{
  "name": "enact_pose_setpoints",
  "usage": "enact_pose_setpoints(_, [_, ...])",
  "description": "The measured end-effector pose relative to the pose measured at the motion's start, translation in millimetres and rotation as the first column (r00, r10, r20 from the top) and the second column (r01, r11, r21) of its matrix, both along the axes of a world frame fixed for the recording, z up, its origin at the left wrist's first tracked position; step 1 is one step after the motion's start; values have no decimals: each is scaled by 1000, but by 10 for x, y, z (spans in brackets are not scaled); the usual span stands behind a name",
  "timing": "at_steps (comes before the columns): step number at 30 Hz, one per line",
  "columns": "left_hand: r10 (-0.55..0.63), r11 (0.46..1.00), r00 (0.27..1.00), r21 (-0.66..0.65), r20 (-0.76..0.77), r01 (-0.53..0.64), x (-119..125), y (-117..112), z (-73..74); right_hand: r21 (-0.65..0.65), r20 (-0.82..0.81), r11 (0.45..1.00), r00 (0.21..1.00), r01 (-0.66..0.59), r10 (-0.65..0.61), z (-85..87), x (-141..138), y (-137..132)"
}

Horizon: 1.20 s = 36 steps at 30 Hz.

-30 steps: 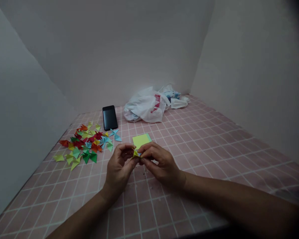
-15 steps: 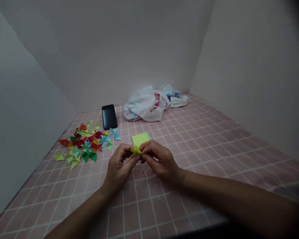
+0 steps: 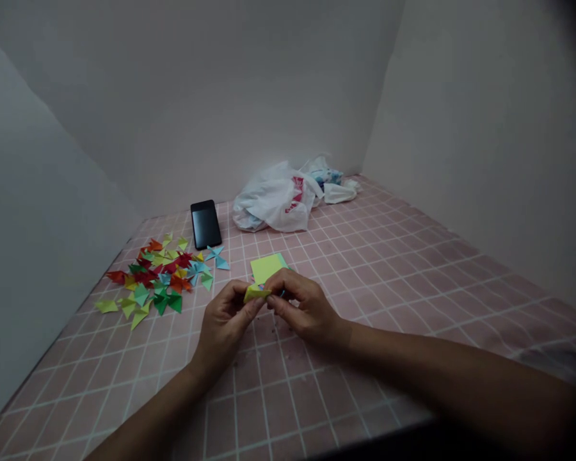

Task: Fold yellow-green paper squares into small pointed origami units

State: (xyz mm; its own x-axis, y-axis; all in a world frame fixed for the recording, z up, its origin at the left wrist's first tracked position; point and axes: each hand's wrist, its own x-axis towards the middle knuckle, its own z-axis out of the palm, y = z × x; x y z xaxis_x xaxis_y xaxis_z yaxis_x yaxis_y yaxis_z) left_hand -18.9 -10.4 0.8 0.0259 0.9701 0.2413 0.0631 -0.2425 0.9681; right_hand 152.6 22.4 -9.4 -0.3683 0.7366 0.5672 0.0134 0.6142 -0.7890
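Between both hands is a small folded yellow origami paper [image 3: 255, 293], held up above the table. My left hand [image 3: 226, 317] is closed, pinching the paper's left side between thumb and fingers. My right hand [image 3: 303, 307] grips its right corner with thumb and index finger, the other fingers curled behind. Just beyond the fingers lies a stack of square paper [image 3: 267, 267], yellow on top with a light green edge showing. Fingertips hide part of the folded piece and the near edge of the stack.
Left of my hands lies a spread of folded paper pieces [image 3: 160, 299] in red, orange, yellow, green and blue. Behind them is a black phone [image 3: 205, 224]. A white plastic bag [image 3: 276, 198] rests near the back wall on the pink checked tablecloth [image 3: 388, 269].
The yellow paper has turned in my fingers; its raised points now look flatter. Both hands remain pinched on it, and the whole view has shifted slightly.
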Motion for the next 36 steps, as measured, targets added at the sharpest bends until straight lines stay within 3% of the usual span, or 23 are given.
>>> enact_pose_setpoints(4, [-8,1000,998,-16,63,9,4,-3,6,-170,-44,985,999,-28,20,16,-14,-3])
enact_pose_setpoints(7, [-37,998,993,-41,110,41,-18,12,-22,-368,-118,924,991,-105,66,12,-32,14])
enact_pose_setpoints(10, [-57,995,990,-78,130,68,-41,33,-55,-474,-200,858,973,-196,112,-6,-44,46])
enact_pose_setpoints(16, [-84,982,982,-153,171,111,-20,26,-67,-489,-238,840,963,-233,129,-30,-43,81])
enact_pose_setpoints(25, [-30,993,996,-116,79,39,-11,32,-29,-384,-114,910,986,-156,120,-42,-24,89])
enact_pose_setpoints(33, [3,987,994,-163,110,15,-11,33,-64,-438,-150,874,975,-212,161,-68,-32,98])
enact_pose_setpoints(36, [1,985,994,-170,112,18,-1,28,-51,-422,-123,889,983,-179,140,-68,-26,96])
